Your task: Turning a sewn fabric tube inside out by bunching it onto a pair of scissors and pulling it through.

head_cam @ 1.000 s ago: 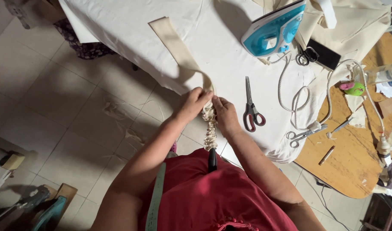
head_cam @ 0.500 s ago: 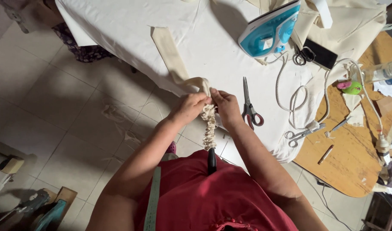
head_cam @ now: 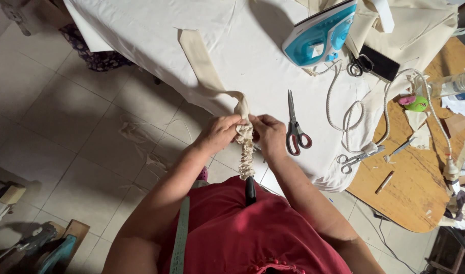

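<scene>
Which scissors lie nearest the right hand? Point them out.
The red-handled scissors on the white cloth, just beside the right hand. The metal-handled pair lies farther off at the cloth's edge, and the black-handled pair sits up by the iron.

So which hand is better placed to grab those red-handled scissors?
Likely the right hand: the red-handled scissors lie just beside it on the white cloth, while the left hand sits across the gathered fabric strip.
</scene>
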